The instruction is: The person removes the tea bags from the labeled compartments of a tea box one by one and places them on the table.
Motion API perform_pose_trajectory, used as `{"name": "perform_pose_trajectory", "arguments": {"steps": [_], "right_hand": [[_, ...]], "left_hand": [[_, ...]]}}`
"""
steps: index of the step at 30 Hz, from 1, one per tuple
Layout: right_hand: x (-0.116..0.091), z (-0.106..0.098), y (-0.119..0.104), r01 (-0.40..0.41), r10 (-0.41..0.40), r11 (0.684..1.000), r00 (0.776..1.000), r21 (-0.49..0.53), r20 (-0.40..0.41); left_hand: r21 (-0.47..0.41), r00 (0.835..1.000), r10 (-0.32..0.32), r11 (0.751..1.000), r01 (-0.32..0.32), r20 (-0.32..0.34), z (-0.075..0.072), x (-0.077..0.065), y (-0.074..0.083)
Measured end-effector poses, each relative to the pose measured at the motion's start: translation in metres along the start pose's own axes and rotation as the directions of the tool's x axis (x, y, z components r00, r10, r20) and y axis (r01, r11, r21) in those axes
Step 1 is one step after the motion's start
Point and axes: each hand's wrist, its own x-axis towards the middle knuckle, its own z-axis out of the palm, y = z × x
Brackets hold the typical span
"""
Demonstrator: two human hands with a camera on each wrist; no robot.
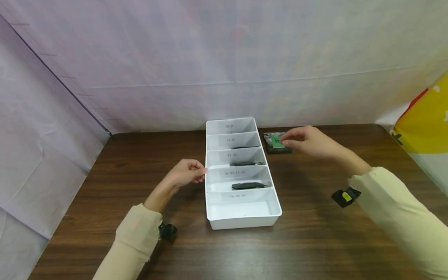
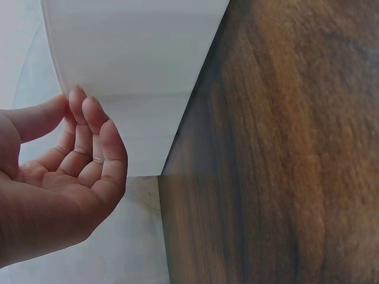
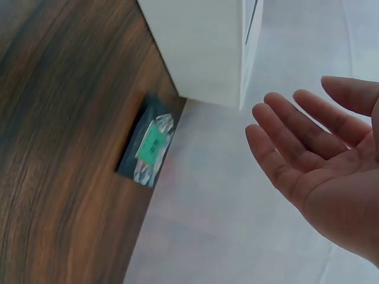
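Observation:
A long white divided tray (image 1: pixel 245 222) stands on the table, its compartments marked with printed paper labels. My left hand (image 1: pixel 187 172) pinches the tray's left rim between thumb and fingertips; the left wrist view shows the tray wall (image 2: pixel 136 53) just behind those fingers. Dark flat sachets lie in three of the compartments, one of them a black sachet (image 1: pixel 249 186). At the tray's far right, a clear-and-green sachet (image 3: pixel 152 148) lies on top of a black one (image 3: pixel 128 163). Above these my right hand (image 1: pixel 308 143) hovers, holding nothing, fingers loosely bent and apart from the sachets.
The brown wooden table (image 1: pixel 325 237) ends at a pale curtain (image 1: pixel 168 70) along the back. Another white sheet (image 1: pixel 31 116) hangs at the left. A yellow and red cloth (image 1: pixel 427 120) is at the far right.

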Motion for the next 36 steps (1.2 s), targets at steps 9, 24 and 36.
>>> {"name": "perform_pose_trajectory", "arguments": {"steps": [9,24,36], "right_hand": [[-0.01,0.011,-0.017,0.172,-0.172,0.985,0.985,0.006,0.028],[-0.027,0.042,-0.032,0.284,-0.291,0.956,0.945,0.067,0.151],[-0.031,0.057,-0.031,0.313,-0.322,0.947,0.928,0.076,0.187]], "left_hand": [[0.002,1.0,0.007,1.0,-0.007,0.0,0.0,0.001,0.0],[0.008,1.0,0.0,1.0,0.0,0.003,0.0,0.0,0.002],[0.006,1.0,0.005,1.0,-0.005,0.009,0.0,0.002,-0.001]]}}
